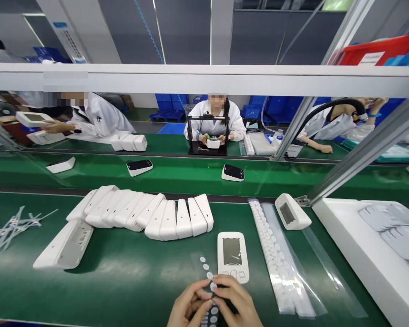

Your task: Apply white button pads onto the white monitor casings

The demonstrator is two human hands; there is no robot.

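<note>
My left hand (192, 303) and my right hand (237, 300) meet at the near edge of the bench, fingers pinched on a see-through strip of round white stickers (209, 275). The strip's free end points away from me over the green surface. Below the fingertips more discs show against something dark that I cannot make out. Just beyond my right fingers a white device with a grey screen (232, 251) lies face up. Its lower edge is close to those fingers, but I cannot tell whether they touch.
White device housings (132, 209) stand in a leaning row at left, beside white strips (15, 229). At right are a clear bag of round white parts (276, 254), a tilted device (292, 212) and a foam tray (354, 254). Devices lie on the green belt (180, 175); co-workers sit beyond.
</note>
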